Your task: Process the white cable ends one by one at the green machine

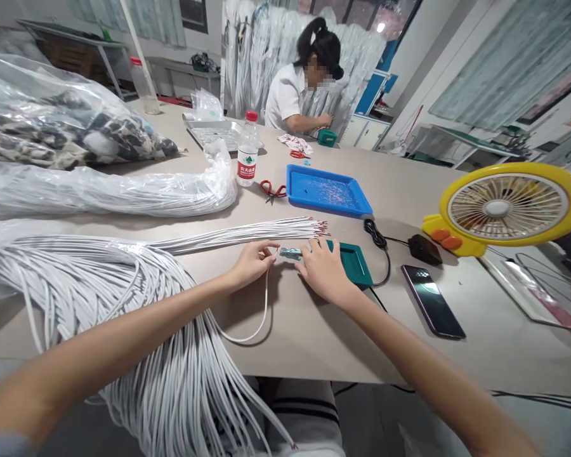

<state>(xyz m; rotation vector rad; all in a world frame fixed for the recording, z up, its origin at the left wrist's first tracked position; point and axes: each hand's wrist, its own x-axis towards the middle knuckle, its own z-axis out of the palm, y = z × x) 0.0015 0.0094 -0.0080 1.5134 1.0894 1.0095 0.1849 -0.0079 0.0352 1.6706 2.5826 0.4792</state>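
My left hand pinches the end of a single white cable, which loops down to the table and back to the big bundle. Just right of those fingertips is a small shiny metallic piece; its kind is hard to make out. My right hand has its fingers spread over the left side of a dark green box-shaped tray or device, thumb close to the metallic piece. Left of my hands, a large bundle of white cables hangs over the table edge. More cables lie straight behind, their ends reddish.
Beyond my hands are a blue tray with small scraps, red-handled scissors and a water bottle. At right are a phone, a black adapter and a yellow fan. A co-worker sits across the table.
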